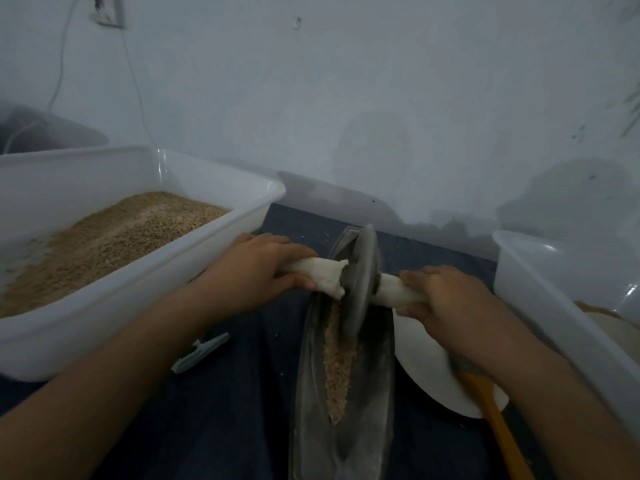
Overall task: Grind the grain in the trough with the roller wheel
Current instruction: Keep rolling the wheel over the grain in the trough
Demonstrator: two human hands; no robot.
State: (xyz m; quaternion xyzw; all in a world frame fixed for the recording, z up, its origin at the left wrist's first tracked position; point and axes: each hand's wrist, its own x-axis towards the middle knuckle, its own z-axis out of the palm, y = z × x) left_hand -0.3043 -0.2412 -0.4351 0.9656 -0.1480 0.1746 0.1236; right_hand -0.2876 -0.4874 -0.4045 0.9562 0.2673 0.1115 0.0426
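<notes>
Fingers [298, 282] of both hands curl round the cloth-wrapped axle [322, 277] either side of the heavy-looking, rigid roller wheel [360, 282] standing in the trough [377, 393] over grain [337, 368].

A grey metal roller wheel [360, 278] with white cloth-wrapped handles [322, 275] stands over tan crushed grain [337, 362] in the dark grey boat-shaped trough [311, 393]; at 9 o'clock, a translucent white plastic tub [145, 282]; at 4 o'clock, an orange spatula [491, 414].

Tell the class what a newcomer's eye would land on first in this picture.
The grey roller wheel at centre, standing in the long trough on a strip of crushed grain, with the left hand and right hand gripping its white-wrapped handles. Next, the big white tub of grain on the left.
</notes>
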